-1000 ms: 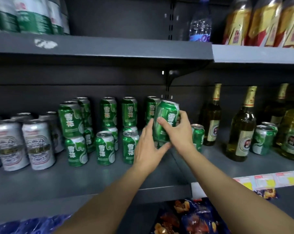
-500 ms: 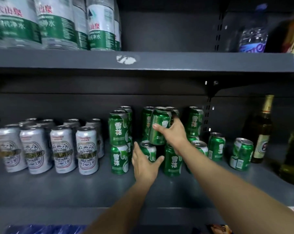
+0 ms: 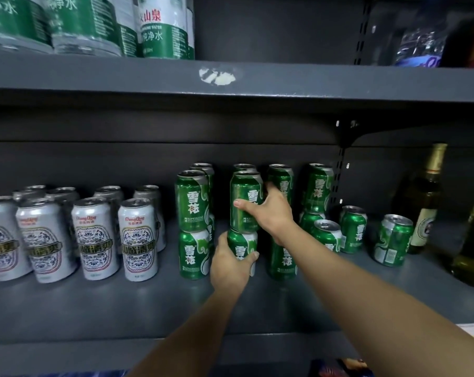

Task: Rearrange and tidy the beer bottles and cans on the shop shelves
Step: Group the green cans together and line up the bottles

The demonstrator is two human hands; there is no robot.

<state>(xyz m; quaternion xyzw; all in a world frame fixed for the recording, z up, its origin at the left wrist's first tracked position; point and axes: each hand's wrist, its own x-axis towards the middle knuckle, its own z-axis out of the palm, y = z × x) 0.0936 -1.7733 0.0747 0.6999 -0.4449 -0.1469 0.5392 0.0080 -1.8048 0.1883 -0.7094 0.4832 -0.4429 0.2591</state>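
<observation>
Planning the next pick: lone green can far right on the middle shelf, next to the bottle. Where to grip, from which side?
Grip the rightmost green can round its mid-body from the open shelf front, fingers on its left and right walls. It leans slightly and stands apart from the neighbouring can; the beer bottle stands close on its right, so keep that finger tight.

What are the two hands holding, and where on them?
The right hand grips the upper green can round its side; the left hand grips the lower green can beneath it, round its lower body.

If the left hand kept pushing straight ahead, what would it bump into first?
The left hand already grips the lower green beer can; behind it probably more green cans, then the shelf's dark back wall. Depth unclear.
</observation>
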